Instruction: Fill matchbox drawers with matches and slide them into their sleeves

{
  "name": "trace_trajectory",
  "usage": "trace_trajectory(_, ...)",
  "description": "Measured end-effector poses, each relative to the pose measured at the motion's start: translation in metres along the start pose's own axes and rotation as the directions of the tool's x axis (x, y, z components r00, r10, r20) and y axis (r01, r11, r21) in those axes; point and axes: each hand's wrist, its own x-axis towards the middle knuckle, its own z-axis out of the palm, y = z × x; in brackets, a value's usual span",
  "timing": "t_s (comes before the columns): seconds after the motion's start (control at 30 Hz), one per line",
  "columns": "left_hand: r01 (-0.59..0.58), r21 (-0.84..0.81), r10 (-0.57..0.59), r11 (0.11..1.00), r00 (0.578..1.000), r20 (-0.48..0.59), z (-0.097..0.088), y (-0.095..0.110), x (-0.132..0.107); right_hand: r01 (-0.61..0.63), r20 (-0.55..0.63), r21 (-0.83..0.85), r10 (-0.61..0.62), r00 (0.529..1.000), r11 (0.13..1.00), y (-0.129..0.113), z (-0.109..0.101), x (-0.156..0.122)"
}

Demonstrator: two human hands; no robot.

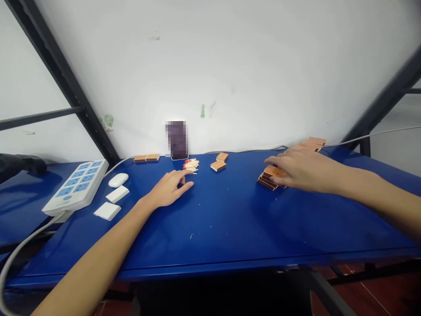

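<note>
Right hand [297, 169] has grip on upper box [275, 170] of stack [266, 181], on right part of table [210, 224]; thumb at near side, fingers at far side; whether box is lifted, cannot tell; left hand [169, 186] is empty, fingers loose, one tip just beside matches [191, 165]; pressure should be light and even, because stack lies uneven and may slide; better left fingers do not push matches.
</note>
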Motion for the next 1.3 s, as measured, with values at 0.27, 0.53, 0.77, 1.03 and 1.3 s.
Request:
trace_trajectory(0.27, 0.028, -0.009, -0.028, 1.0, 1.0, 0.004, -0.003, 0.0, 0.001, 0.049, 0.072, -0.076, -0.043, 0.996, 0.996, 0.004, -0.001, -0.007)
trace_trajectory(0.53, 0.032, -0.001, -0.032, 0.999, 0.999, 0.003, -0.004, -0.001, 0.0, 0.281, 0.117, 0.067, -0.287, 0.951, 0.957, 0.022, 0.01, 0.006)
trace_trajectory(0.77, 0.027, 0.022, -0.027, 0.999, 1.0, 0.007, -0.004, -0.005, 0.0, 0.311, 0.275, -0.005, -0.298, 0.914, 0.95, 0.007, 0.0, 0.027)
trace_trajectory(1.03, 0.028, 0.017, -0.028, 0.999, 1.0, 0.003, -0.004, -0.005, 0.0, 0.34, 0.268, 0.016, -0.332, 0.904, 0.94, -0.005, -0.003, 0.03)
trace_trajectory(1.3, 0.03, 0.034, -0.03, 0.999, 1.0, 0.007, -0.005, -0.006, 0.0, 0.366, 0.347, -0.032, -0.333, 0.877, 0.93, -0.017, -0.005, 0.035)
